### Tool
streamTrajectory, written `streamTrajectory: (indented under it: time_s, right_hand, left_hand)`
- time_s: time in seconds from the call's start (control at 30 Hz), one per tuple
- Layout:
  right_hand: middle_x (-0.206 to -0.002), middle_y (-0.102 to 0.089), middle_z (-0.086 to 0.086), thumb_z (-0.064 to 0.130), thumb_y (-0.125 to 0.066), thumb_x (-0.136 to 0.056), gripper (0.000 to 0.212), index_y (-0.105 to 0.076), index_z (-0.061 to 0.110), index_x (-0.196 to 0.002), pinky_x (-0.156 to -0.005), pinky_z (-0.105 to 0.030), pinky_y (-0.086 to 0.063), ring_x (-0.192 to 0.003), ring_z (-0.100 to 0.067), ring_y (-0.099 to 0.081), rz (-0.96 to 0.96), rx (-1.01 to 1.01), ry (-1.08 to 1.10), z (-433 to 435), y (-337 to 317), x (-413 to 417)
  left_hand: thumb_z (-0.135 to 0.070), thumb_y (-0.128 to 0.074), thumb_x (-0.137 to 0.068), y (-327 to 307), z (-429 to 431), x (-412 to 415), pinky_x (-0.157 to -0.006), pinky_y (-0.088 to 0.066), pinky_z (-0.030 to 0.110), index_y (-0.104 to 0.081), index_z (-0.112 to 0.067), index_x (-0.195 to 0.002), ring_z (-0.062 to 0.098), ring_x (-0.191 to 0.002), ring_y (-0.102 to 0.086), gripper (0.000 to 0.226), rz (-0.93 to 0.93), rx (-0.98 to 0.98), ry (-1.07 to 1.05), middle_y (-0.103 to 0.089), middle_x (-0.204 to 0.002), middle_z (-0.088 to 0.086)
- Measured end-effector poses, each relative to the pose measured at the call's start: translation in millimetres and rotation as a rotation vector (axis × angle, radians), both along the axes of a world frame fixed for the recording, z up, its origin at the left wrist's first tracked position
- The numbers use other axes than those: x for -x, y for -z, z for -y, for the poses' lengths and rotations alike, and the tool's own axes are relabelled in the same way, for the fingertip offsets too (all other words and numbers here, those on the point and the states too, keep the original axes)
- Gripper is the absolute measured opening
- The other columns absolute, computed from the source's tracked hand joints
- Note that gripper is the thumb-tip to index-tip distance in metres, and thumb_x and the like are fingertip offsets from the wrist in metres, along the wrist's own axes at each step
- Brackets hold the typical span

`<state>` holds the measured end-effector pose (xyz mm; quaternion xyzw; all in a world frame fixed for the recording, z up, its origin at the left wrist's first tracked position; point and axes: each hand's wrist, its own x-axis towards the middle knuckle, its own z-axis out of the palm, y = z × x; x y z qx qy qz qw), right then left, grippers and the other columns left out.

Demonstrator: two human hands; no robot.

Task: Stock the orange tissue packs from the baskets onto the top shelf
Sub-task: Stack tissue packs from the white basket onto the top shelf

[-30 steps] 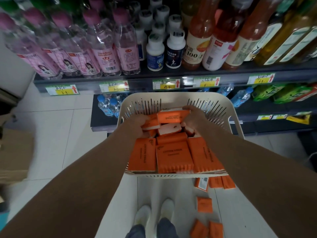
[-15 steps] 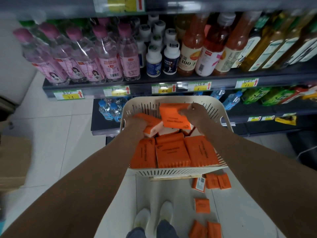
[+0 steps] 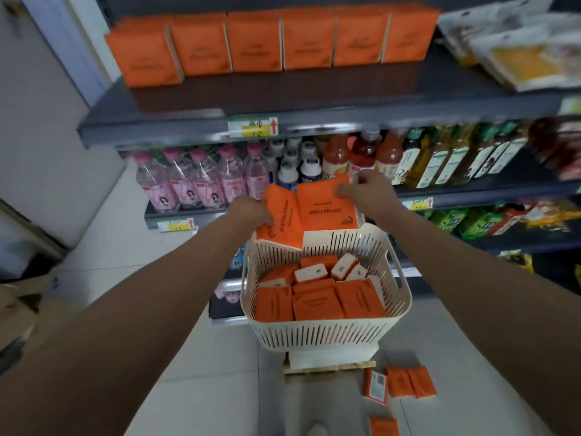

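Top shelf (image 3: pixel 314 99), far: a row of orange packs (image 3: pixel 270 42) stands upright. White basket (image 3: pixel 327 336), near centre, holds more. Above it, left hand (image 3: pixel 248 212) grips one pack (image 3: pixel 279 220); right hand (image 3: pixel 367 191) grips another (image 3: pixel 327 204), apparently touching.

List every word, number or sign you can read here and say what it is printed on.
"COTTON TISSUE", upside down: on the orange pack held in the right hand.
Red up-arrow: on the top shelf price tag; its numbers are blurred.
Pack in the left hand, packs in the basket, bottle labels: print too blurred to read.
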<state>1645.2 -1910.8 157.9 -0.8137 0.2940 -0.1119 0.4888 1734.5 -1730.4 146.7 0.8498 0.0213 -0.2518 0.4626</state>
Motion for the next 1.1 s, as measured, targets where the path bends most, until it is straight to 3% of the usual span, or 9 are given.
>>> streamTrajectory:
  time_s: [0.13,0.23,0.37,0.47,0.6,0.67,0.8,0.97,1.1]
  right_hand:
    - [-0.093,-0.060,-0.007,0.023,-0.068,-0.082,0.017,-0.055,0.013,-0.082,-0.086,-0.046,-0.054,-0.093,-0.030,-0.063,0.133,0.031,-0.007,-1,-44,-1]
    - [-0.092,-0.063,-0.013,0.024,-0.070,-0.078,0.018,-0.057,0.011,-0.079,-0.086,-0.052,-0.053,-0.091,-0.031,-0.063,0.243,0.050,0.000,4,-71,-5]
    - [-0.096,-0.065,-0.014,0.025,-0.071,-0.078,0.018,-0.059,0.013,-0.084,-0.084,-0.053,-0.054,-0.092,-0.030,-0.065,0.361,0.014,-0.009,11,-102,-11]
    - [-0.092,-0.063,-0.008,0.023,-0.070,-0.080,0.016,-0.057,0.015,-0.080,-0.085,-0.049,-0.054,-0.090,-0.026,-0.064,0.432,0.008,-0.022,17,-121,-16]
    - [-0.097,-0.061,-0.007,0.024,-0.070,-0.081,0.019,-0.055,0.014,-0.088,-0.090,-0.048,-0.052,-0.096,-0.029,-0.063,0.486,0.018,-0.019,26,-143,-28]
    - [-0.091,-0.058,-0.005,0.024,-0.069,-0.081,0.019,-0.052,0.016,-0.081,-0.086,-0.044,-0.052,-0.088,-0.023,-0.060,0.496,0.035,-0.015,31,-150,-37]
    - [-0.072,-0.052,-0.001,0.023,-0.069,-0.082,0.030,-0.043,0.024,-0.066,-0.070,-0.041,-0.050,-0.064,-0.020,-0.057,0.504,0.036,-0.010,34,-159,-61]
    - [-0.057,-0.048,-0.002,0.022,-0.071,-0.078,0.034,-0.042,0.022,-0.061,-0.049,-0.031,-0.044,-0.034,-0.009,-0.050,0.499,0.081,0.000,26,-165,-113]
    - [-0.067,-0.052,0.002,0.022,-0.071,-0.079,0.028,-0.046,0.022,-0.065,-0.054,-0.026,-0.042,-0.054,-0.008,-0.054,0.495,0.093,-0.005,19,-166,-159]
  left_hand:
    - [0.008,-0.068,-0.074,-39,-7,-5,-0.090,-0.052,0.037,-0.056,0.006,-0.121,0.033,-0.110,-0.061,0.049,0.133,0.000,0.094,-0.061,-0.122,0.018]
    - [0.008,-0.067,-0.075,-69,-11,-5,-0.089,-0.050,0.034,-0.058,0.003,-0.122,0.031,-0.110,-0.060,0.048,0.255,-0.014,0.120,-0.061,-0.123,0.015]
    - [0.009,-0.055,-0.083,-102,-17,-13,-0.077,-0.053,0.034,-0.059,0.005,-0.120,0.036,-0.114,-0.059,0.037,0.363,0.059,0.116,-0.060,-0.122,0.024]
    - [0.010,-0.065,-0.075,-128,-15,-16,-0.091,-0.048,0.036,-0.058,0.003,-0.123,0.031,-0.115,-0.058,0.049,0.464,0.039,0.079,-0.061,-0.124,0.018]
    - [0.014,-0.060,-0.079,-156,-8,-28,-0.088,-0.046,0.033,-0.054,0.001,-0.128,0.020,-0.104,-0.053,0.051,0.510,0.108,0.017,-0.058,-0.117,0.012]
    - [0.015,-0.060,-0.079,-165,-5,-39,-0.086,-0.044,0.032,-0.052,0.002,-0.129,0.017,-0.099,-0.048,0.052,0.515,0.139,0.024,-0.057,-0.113,0.011]
    - [0.014,-0.062,-0.078,-177,-2,-65,-0.088,-0.042,0.028,-0.049,0.000,-0.133,0.024,-0.115,-0.053,0.058,0.559,0.139,0.033,-0.055,-0.131,0.015]
    - [0.016,-0.061,-0.077,-184,-17,-111,-0.086,-0.043,0.029,-0.054,-0.001,-0.129,0.020,-0.102,-0.053,0.055,0.626,0.105,0.057,-0.058,-0.124,0.013]
    - [0.014,-0.063,-0.076,-187,-35,-157,-0.091,-0.044,0.030,-0.053,-0.002,-0.131,0.027,-0.116,-0.054,0.058,0.698,-0.033,0.087,-0.055,-0.132,0.014]
